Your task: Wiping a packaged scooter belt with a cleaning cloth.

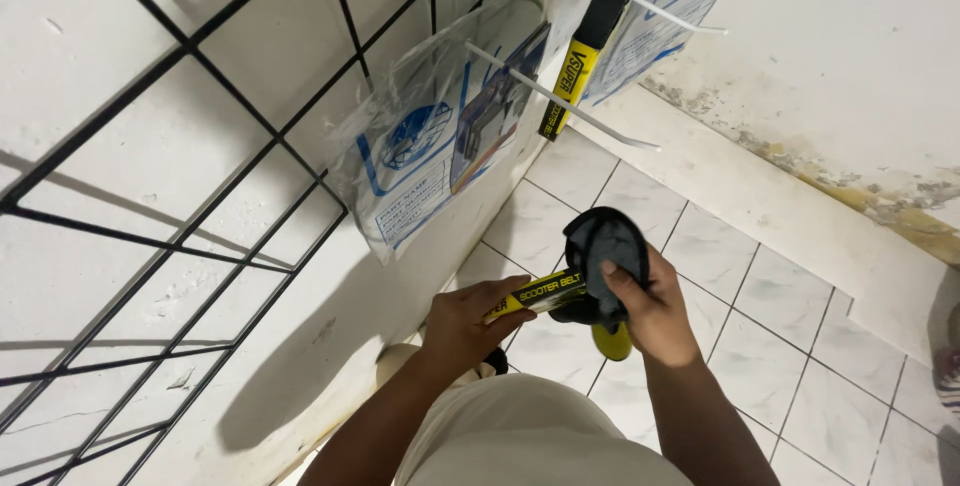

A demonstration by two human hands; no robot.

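White wall (120,36) with black wire grid (200,206); pale tiled floor (780,346); stained, peeling far wall (860,76)

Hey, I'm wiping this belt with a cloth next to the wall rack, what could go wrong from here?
The belt is held only at its sleeve by the left hand; it might slip onto the tiled floor. The right hand and its dark cloth work just below the white hooks, which could snag.

Black belt (600,246), yellow-and-black sleeve (545,293)

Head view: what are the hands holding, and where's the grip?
A black belt in a yellow-and-black sleeve. Left hand grips the sleeve end; right hand grips the bent black loop with a dark cloth.
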